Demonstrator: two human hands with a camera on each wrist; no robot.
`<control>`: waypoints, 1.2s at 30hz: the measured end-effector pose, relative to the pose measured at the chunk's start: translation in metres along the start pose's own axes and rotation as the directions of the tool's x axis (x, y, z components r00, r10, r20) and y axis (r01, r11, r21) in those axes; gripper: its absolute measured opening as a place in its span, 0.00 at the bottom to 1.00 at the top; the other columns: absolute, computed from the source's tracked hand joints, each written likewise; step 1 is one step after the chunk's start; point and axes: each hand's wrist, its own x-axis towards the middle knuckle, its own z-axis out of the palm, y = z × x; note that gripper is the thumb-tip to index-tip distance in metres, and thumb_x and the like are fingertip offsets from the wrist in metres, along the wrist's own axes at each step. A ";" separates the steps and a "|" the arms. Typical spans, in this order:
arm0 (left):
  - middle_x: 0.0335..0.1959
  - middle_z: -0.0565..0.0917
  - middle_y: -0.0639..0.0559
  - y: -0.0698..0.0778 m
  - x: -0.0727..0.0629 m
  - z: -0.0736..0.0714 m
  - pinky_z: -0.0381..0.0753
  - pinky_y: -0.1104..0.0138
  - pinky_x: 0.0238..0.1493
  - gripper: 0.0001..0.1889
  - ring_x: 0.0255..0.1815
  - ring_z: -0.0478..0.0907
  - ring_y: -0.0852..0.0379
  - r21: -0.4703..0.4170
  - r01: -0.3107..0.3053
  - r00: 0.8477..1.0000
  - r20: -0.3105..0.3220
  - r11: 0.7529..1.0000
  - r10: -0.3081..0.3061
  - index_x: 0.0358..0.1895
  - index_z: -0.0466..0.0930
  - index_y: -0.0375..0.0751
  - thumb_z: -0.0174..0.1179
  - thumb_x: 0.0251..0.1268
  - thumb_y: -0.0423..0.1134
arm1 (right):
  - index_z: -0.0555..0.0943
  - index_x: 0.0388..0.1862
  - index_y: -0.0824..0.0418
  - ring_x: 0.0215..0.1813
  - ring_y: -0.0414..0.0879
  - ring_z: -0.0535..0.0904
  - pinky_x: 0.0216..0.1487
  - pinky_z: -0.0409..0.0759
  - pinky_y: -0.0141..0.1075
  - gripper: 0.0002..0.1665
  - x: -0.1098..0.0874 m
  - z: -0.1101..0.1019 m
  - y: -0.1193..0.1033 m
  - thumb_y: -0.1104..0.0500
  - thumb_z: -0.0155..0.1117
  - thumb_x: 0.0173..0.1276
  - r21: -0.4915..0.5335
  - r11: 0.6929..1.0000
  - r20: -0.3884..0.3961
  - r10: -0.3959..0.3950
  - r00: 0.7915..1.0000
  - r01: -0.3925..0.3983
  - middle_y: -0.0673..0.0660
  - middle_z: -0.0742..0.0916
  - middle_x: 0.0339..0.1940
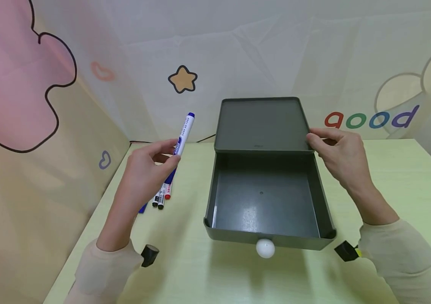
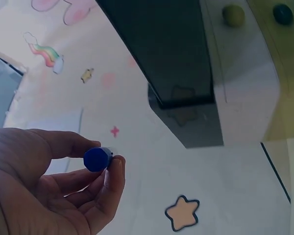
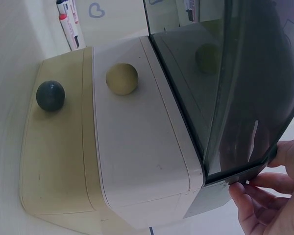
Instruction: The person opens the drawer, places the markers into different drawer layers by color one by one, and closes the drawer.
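My left hand (image 1: 148, 169) pinches a white whiteboard marker (image 1: 184, 134) with a blue cap, held tilted above the table; in the left wrist view its blue end (image 2: 97, 159) faces the camera. The grey top drawer (image 1: 265, 202) of a small drawer unit (image 1: 261, 124) is pulled out, its inside bare, with a white knob (image 1: 265, 248) on the front. At the unit's upper right front corner, my right hand (image 1: 342, 156) grips the edge between thumb and fingers. Below, the right wrist view shows a white drawer (image 3: 142, 132) and a cream drawer (image 3: 56, 156), both pushed in.
Several more markers (image 1: 161, 199), with black, red and blue ends, lie on the table (image 1: 185, 261) left of the unit, partly behind my left forearm. A printed cloth (image 1: 238, 55) hangs along the table's back and left side.
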 end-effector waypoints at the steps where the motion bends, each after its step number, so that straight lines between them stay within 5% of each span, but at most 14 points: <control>1: 0.52 0.85 0.45 0.003 -0.004 -0.001 0.83 0.63 0.39 0.22 0.49 0.82 0.48 -0.011 -0.011 1.000 0.019 1.000 0.011 0.69 0.80 0.44 0.62 0.75 0.37 | 0.84 0.62 0.66 0.32 0.28 0.78 0.32 0.75 0.22 0.23 0.000 0.000 0.000 0.52 0.64 0.77 0.000 1.000 -0.001 0.000 1.000 0.000 0.70 0.88 0.49; 9: 0.43 0.87 0.46 0.022 -0.025 -0.004 0.76 0.64 0.21 0.22 0.34 0.80 0.48 -0.102 -0.024 0.988 0.149 0.995 0.039 0.68 0.81 0.50 0.64 0.73 0.39 | 0.84 0.62 0.66 0.32 0.28 0.78 0.32 0.76 0.22 0.23 0.001 0.001 0.000 0.52 0.64 0.77 0.008 1.000 -0.001 0.003 1.000 -0.003 0.70 0.88 0.49; 18: 0.45 0.88 0.48 0.037 -0.034 -0.001 0.78 0.62 0.32 0.20 0.34 0.84 0.50 -0.176 -0.137 0.972 0.167 0.975 0.166 0.66 0.83 0.48 0.64 0.73 0.36 | 0.84 0.62 0.65 0.33 0.30 0.79 0.32 0.75 0.23 0.23 0.001 0.001 0.001 0.52 0.64 0.76 0.001 1.000 -0.008 0.007 1.000 -0.007 0.68 0.87 0.47; 25: 0.43 0.88 0.48 0.047 -0.036 0.009 0.79 0.60 0.33 0.21 0.33 0.86 0.52 -0.203 -0.159 0.954 0.220 0.966 0.203 0.65 0.83 0.48 0.65 0.71 0.33 | 0.84 0.63 0.64 0.33 0.32 0.79 0.31 0.75 0.23 0.24 0.001 0.001 0.002 0.51 0.64 0.76 0.000 1.000 0.000 0.018 1.000 -0.018 0.67 0.88 0.46; 32: 0.44 0.88 0.51 0.055 -0.037 0.021 0.85 0.60 0.37 0.20 0.37 0.86 0.52 -0.226 -0.262 0.919 0.239 0.938 0.314 0.63 0.84 0.44 0.65 0.69 0.30 | 0.85 0.61 0.64 0.32 0.32 0.80 0.32 0.75 0.24 0.22 0.002 0.000 0.002 0.52 0.66 0.75 0.022 1.000 -0.010 0.011 1.000 -0.010 0.41 0.85 0.33; 36: 0.43 0.88 0.53 0.058 -0.036 0.029 0.86 0.62 0.41 0.19 0.39 0.84 0.58 -0.233 -0.327 0.890 0.248 0.916 0.382 0.61 0.84 0.42 0.66 0.68 0.28 | 0.86 0.60 0.64 0.31 0.31 0.80 0.32 0.76 0.23 0.22 0.002 0.000 0.001 0.52 0.66 0.75 0.026 1.000 -0.010 0.010 1.000 -0.010 0.41 0.85 0.34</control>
